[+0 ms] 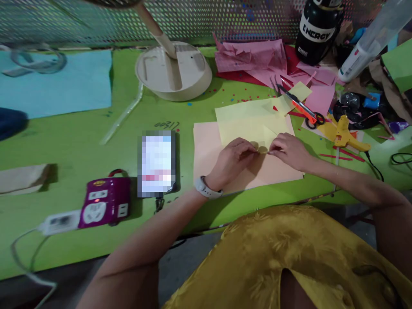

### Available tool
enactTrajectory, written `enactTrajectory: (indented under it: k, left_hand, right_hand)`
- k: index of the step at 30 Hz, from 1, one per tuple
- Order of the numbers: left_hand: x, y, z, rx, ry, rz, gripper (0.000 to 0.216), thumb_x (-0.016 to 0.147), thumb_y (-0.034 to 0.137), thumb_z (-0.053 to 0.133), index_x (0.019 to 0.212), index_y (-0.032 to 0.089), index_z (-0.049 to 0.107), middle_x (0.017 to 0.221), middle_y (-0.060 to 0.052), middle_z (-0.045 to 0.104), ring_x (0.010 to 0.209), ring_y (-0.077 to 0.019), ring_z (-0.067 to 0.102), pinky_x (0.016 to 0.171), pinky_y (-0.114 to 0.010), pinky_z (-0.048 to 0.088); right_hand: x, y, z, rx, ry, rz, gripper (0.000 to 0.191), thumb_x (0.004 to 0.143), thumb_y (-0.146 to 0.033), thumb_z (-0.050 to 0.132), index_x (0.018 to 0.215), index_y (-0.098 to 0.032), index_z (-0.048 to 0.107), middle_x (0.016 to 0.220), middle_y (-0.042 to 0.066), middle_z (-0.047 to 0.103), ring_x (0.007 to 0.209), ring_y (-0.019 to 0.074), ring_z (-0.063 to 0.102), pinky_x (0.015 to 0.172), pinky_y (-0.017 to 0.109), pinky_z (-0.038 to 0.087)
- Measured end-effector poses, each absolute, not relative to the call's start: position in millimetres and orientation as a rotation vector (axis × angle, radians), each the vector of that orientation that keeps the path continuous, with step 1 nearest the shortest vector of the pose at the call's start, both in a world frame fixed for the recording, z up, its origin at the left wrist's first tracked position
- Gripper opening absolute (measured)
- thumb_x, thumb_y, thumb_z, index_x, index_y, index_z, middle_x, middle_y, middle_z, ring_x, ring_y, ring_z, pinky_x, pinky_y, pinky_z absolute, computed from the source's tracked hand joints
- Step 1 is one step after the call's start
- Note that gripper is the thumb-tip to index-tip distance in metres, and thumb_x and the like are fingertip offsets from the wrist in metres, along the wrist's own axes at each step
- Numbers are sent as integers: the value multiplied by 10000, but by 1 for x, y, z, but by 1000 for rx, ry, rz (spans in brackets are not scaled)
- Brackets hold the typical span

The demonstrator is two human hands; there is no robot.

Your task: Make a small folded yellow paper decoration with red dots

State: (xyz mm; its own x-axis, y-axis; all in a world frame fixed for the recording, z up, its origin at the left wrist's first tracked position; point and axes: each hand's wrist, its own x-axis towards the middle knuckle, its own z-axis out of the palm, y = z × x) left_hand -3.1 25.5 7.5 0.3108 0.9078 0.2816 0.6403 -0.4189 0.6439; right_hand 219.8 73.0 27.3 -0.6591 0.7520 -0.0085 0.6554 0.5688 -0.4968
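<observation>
Over a pale pink sheet [207,146] my left hand [232,161] and my right hand [290,151] face each other, a small gap between their fingertips. Both are closed in a pinch on a thin yellowish strip of paper [263,152], which spans that gap; its ends are hidden in the fingers. Pale yellow paper [238,118] lies on the pink sheet, just beyond my hands. Beyond my right hand are an orange and black utility knife [298,104] and scissors [315,120], whose black handles show beside it.
A yellow glue gun [346,135] and red paper strips [336,157] lie to the right. Crumpled pink paper [254,56] and a black bottle [317,32] stand behind. On the left are a phone [156,163], a purple power socket box [104,201] and a lamp base [174,73].
</observation>
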Motion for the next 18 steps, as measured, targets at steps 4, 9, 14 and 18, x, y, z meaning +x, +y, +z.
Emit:
enactTrajectory:
  k: [4, 9, 14, 18]
  left_hand:
    - [-10, 23, 10, 2093, 1469, 872, 208, 941, 345, 563, 826, 209, 670, 864, -66, 658, 755, -179, 644, 631, -343, 576]
    - [-29, 21, 7, 2226, 1546, 861, 241, 931, 389, 583, 795, 214, 679, 833, -65, 665, 773, -200, 631, 654, -387, 569]
    - [-46, 17, 1, 2344, 1642, 825, 259, 932, 394, 601, 783, 194, 673, 853, -68, 676, 825, -215, 631, 726, -420, 545]
    - [-58, 10, 2, 2343, 1727, 755, 319, 944, 444, 574, 807, 174, 673, 896, -63, 681, 853, -217, 635, 758, -416, 533]
  right_hand:
    - [219, 76, 33, -1282, -2592, 762, 129, 903, -286, 652, 818, -191, 667, 845, 47, 632, 845, 193, 559, 741, 324, 388]
    - [225, 78, 35, -1315, -2531, 825, 128, 879, -280, 680, 784, -195, 670, 817, 36, 630, 815, 182, 563, 715, 311, 390]
    - [228, 79, 35, -1348, -2505, 846, 125, 872, -278, 688, 781, -193, 679, 823, 38, 633, 802, 178, 570, 709, 310, 399]
    - [228, 79, 34, -1322, -2493, 834, 132, 871, -284, 687, 778, -191, 680, 819, 39, 633, 795, 176, 571, 699, 306, 405]
